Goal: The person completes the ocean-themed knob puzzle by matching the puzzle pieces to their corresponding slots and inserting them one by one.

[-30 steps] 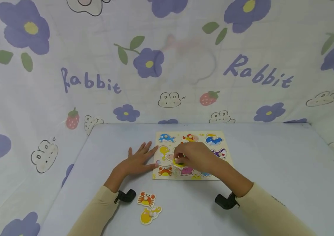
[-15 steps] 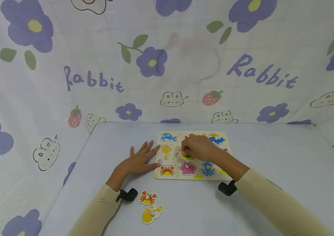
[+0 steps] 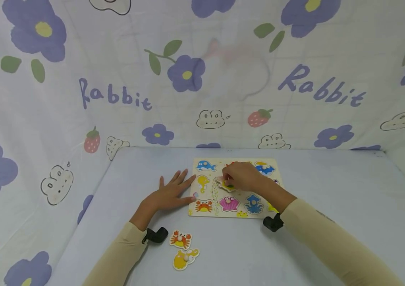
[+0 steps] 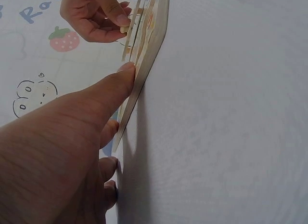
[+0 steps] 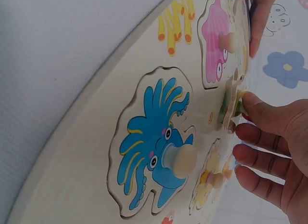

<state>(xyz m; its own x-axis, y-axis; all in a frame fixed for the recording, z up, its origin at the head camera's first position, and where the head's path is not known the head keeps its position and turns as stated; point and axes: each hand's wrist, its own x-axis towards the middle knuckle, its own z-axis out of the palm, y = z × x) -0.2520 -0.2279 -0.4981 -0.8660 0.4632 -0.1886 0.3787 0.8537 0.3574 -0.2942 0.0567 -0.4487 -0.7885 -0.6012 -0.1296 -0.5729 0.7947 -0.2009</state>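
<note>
My right hand (image 3: 243,176) pinches the small knob of a yellow and green puzzle piece (image 3: 226,186) just above the middle of the wooden peg puzzle board (image 3: 220,215). In the left wrist view the piece (image 4: 129,41) stands a little off the board, with the thumb and fingers on its knob. My left hand (image 3: 170,194) lies with spread fingers at the board's left edge, thumb and fingertips touching it. Near the right hand sit a pink shell piece (image 3: 229,203) and a blue octopus or squid piece (image 5: 149,123). The right hand covers part of the board.
A crab piece (image 3: 180,239) and a yellow seahorse piece (image 3: 181,260) lie on the white table (image 3: 231,254) in front of the board. Blue whale pieces (image 3: 206,165) fill spots along the board's back. A patterned cloth (image 3: 116,59) hangs behind the table.
The right hand has moved slightly back and right with the yellow and green piece, uncovering the shell and the blue piece. The left hand stays at the board's edge.
</note>
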